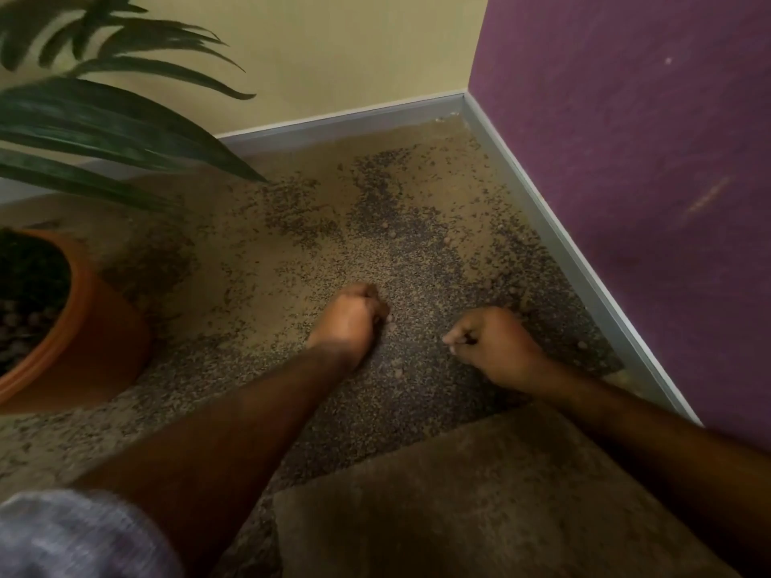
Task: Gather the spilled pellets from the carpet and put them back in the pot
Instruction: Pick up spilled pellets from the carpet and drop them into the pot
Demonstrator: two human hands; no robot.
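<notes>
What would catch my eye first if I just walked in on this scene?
Probably the two bare arms reaching to the carpet, the left hand and right hand both curled low over it. Around them, small brown pellets dot the floor, and a terracotta pot with a leafy plant stands at left.

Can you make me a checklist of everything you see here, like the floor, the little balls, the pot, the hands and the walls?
Surface: speckled carpet, dusted with pale grit.
Job's things: a few round pellets lie scattered on the carpet; the orange pot stands at the left, upright, with pellets inside.
Clutter: nothing seen.
Hands: left hand curled, low at the carpet beside a pellet; right hand curled in a fist. Whether either holds pellets cannot be told.
Cables: nothing seen.
Surroundings: plant leaves above the pot, yellow wall, purple wall, grey baseboard along the corner.
</notes>
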